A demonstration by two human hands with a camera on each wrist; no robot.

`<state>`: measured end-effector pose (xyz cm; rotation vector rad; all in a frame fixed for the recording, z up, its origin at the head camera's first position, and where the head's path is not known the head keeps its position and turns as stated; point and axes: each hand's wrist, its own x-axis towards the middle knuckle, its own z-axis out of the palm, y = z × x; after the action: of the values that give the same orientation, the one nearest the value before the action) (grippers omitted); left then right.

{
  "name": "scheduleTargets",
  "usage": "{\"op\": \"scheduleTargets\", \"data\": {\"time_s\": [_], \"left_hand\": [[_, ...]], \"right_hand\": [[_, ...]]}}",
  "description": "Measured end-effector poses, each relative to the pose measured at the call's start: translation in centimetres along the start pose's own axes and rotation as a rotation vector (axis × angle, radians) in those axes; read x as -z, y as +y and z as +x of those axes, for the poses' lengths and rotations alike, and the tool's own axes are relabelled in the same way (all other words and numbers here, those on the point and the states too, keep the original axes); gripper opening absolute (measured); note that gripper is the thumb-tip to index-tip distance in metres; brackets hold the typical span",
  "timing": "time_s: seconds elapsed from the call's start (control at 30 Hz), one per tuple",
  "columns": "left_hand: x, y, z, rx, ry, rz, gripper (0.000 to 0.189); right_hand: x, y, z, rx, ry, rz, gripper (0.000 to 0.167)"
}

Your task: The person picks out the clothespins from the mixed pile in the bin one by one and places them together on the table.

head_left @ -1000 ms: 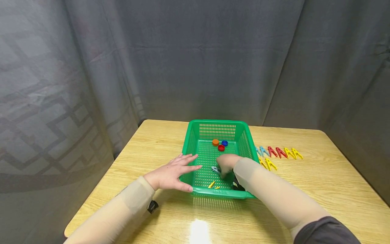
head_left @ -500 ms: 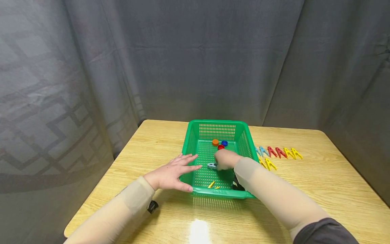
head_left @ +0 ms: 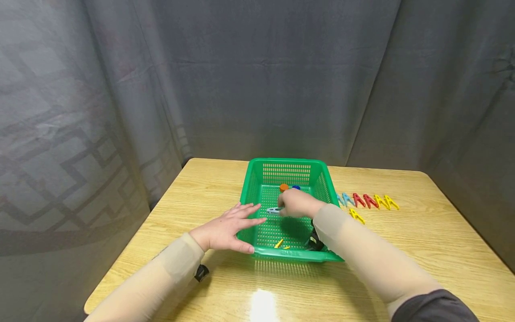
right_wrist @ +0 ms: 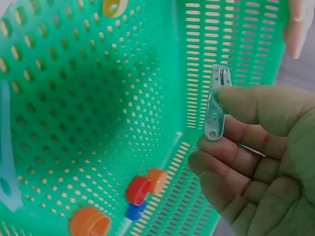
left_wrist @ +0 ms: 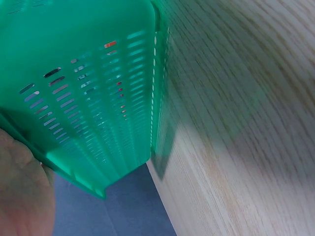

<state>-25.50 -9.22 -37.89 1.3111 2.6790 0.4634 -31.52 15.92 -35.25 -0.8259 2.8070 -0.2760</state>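
Observation:
My right hand [head_left: 295, 203] is inside the green plastic basket [head_left: 281, 254], above its floor. Between its thumb and fingers it pinches a pale blue clothespin [right_wrist: 217, 103], which points left in the head view. The left hand [head_left: 225, 229] lies with spread, straight fingers over the basket's left rim near the front corner. Small round bottle caps sit on the basket floor: a red cap [right_wrist: 138, 191], a blue cap [right_wrist: 136, 210] and orange ones such as the orange cap [right_wrist: 91, 223]. Yellow clothespins [head_left: 279, 243] lie near the basket's front wall.
To the right of the basket, clothespins lie on the wooden table [head_left: 209, 188]: blue clothespins [head_left: 348, 199], red clothespins [head_left: 364, 201], yellow clothespins [head_left: 386, 202] and a nearer yellow clothespin [head_left: 356, 216]. A light-blue piece [right_wrist: 5, 147] lies in the basket. Grey curtains [head_left: 265, 89] hang behind the table.
My right hand has risen and moved away from the front of the basket, carrying the pale blue clothespin leftward and farther back. It now covers the red cap in the head view. The left hand stays put.

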Motion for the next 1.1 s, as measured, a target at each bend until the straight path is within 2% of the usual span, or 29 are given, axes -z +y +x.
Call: {"op": "scheduleTargets", "data": {"time_s": [0.23, 0.6, 0.87, 1.1], "left_hand": [[0.0, 0.0, -0.1, -0.002, 0.002, -0.002, 0.079], [0.1, 0.3, -0.1, 0.016, -0.007, -0.003, 0.079], [0.1, 0.3, 0.0, 0.006, -0.002, 0.001, 0.080], [0.1, 0.3, 0.0, -0.002, 0.012, 0.003, 0.080]], "right_hand": [[1.7, -0.2, -1.1, 0.018, 0.020, 0.016, 0.019], [3.5, 0.2, -2.9, -0.023, 0.035, 0.058, 0.023], [4.1, 1.3, -4.4, -0.027, 0.080, 0.085, 0.012], [5.0, 2.7, -6.0, -0.001, 0.167, 0.085, 0.009]]}}
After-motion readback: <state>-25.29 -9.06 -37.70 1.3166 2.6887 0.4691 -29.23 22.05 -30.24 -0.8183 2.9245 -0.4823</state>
